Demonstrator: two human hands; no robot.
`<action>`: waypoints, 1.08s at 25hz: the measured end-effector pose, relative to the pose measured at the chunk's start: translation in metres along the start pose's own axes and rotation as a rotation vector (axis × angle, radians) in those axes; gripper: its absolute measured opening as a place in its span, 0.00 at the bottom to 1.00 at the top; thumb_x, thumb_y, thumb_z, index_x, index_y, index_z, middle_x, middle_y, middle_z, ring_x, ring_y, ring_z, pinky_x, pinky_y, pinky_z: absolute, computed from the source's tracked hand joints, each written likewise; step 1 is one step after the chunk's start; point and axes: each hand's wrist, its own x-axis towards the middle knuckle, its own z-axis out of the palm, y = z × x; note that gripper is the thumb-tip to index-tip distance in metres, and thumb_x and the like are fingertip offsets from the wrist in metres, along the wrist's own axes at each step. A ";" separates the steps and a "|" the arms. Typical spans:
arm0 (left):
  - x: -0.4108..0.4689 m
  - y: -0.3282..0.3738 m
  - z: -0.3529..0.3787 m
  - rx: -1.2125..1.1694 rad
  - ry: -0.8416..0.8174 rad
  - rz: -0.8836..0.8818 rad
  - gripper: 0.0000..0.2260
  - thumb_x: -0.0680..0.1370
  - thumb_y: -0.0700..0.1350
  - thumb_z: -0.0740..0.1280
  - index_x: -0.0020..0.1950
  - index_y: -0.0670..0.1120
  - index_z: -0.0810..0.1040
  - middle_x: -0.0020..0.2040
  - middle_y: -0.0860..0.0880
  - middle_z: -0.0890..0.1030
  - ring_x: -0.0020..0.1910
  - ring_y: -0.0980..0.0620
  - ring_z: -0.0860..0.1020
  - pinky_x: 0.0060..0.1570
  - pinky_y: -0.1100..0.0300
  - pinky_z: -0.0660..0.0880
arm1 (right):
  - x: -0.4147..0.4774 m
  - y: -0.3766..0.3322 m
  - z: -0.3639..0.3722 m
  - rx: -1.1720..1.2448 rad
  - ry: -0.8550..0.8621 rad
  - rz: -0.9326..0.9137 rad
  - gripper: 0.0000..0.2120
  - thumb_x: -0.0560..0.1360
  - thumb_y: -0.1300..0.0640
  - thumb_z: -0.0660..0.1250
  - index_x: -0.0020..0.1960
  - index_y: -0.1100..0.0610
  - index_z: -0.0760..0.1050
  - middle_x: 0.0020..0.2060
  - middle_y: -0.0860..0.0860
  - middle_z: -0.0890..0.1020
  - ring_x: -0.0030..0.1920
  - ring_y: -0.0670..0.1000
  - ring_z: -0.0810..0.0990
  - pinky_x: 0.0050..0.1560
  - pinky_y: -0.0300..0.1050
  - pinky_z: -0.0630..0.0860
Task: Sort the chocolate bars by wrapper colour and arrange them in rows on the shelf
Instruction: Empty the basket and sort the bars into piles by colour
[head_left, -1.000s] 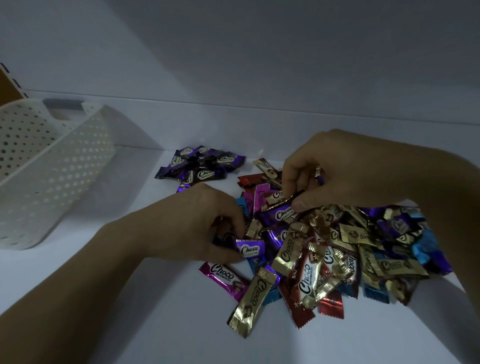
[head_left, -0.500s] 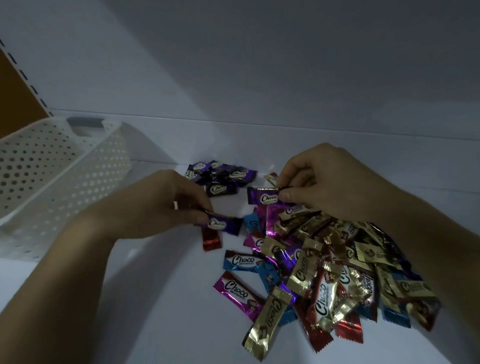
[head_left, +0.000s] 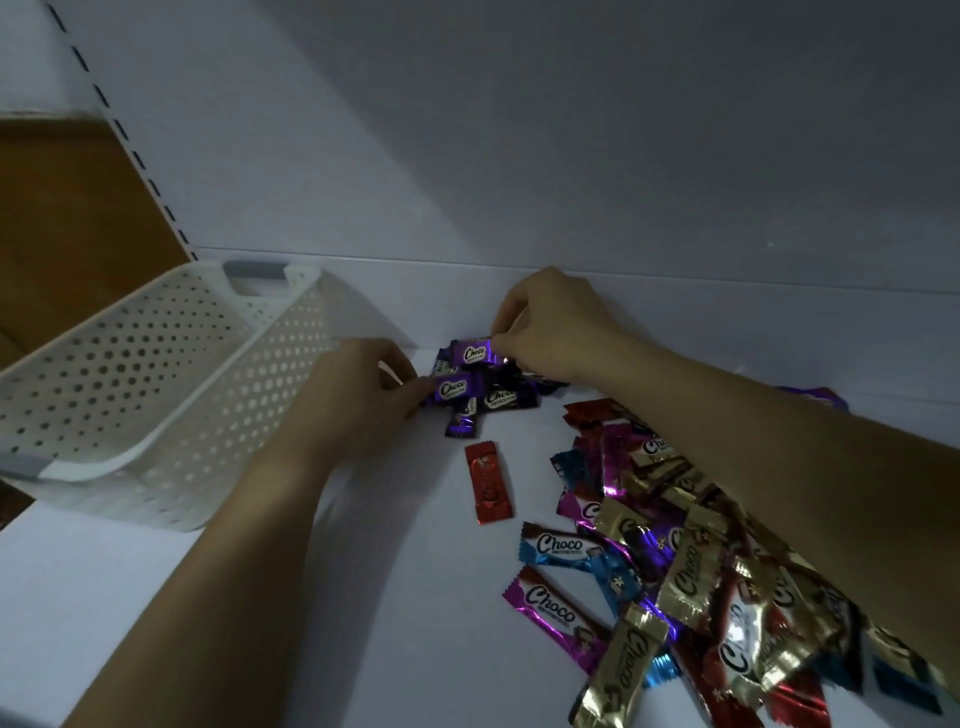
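Note:
A small heap of purple chocolate bars (head_left: 506, 397) lies near the back of the white shelf (head_left: 363, 597). My left hand (head_left: 353, 400) pinches one purple bar (head_left: 456, 388) at the heap's left side. My right hand (head_left: 556, 325) pinches another purple bar (head_left: 475, 353) just above the heap's back. A mixed pile of gold, red, blue, pink and purple bars (head_left: 717, 582) spreads at the right front, partly hidden by my right forearm. One red bar (head_left: 487, 482) lies alone between heap and pile.
A white perforated basket (head_left: 156, 395) stands at the left, close to my left hand. The shelf's back wall (head_left: 623, 182) rises right behind the purple heap. A slotted upright (head_left: 130, 140) runs at the far left. A purple wrapper (head_left: 815, 396) shows beyond my right forearm.
Both hands carried a purple bar each from the mixed pile back to the purple heap. The view has tilted down and closer to the shelf.

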 end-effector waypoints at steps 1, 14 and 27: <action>-0.001 0.001 0.000 -0.014 0.006 0.002 0.09 0.74 0.50 0.75 0.40 0.48 0.79 0.30 0.51 0.84 0.23 0.62 0.76 0.31 0.61 0.72 | 0.001 -0.001 0.003 -0.017 0.008 0.003 0.06 0.73 0.55 0.76 0.42 0.51 0.80 0.35 0.43 0.79 0.36 0.40 0.77 0.35 0.32 0.71; -0.043 0.057 0.011 0.018 -0.240 0.624 0.02 0.76 0.50 0.70 0.47 0.53 0.81 0.36 0.56 0.81 0.37 0.54 0.79 0.35 0.66 0.71 | -0.141 0.045 -0.065 -0.001 0.001 -0.215 0.04 0.76 0.56 0.73 0.50 0.50 0.83 0.37 0.43 0.83 0.40 0.42 0.81 0.41 0.29 0.73; -0.080 0.082 0.066 -0.044 -0.377 0.830 0.16 0.74 0.61 0.71 0.55 0.53 0.84 0.46 0.59 0.78 0.44 0.59 0.77 0.42 0.63 0.75 | -0.160 0.086 -0.079 -0.186 -0.189 -0.271 0.09 0.73 0.50 0.75 0.53 0.44 0.84 0.45 0.37 0.78 0.51 0.39 0.75 0.51 0.35 0.71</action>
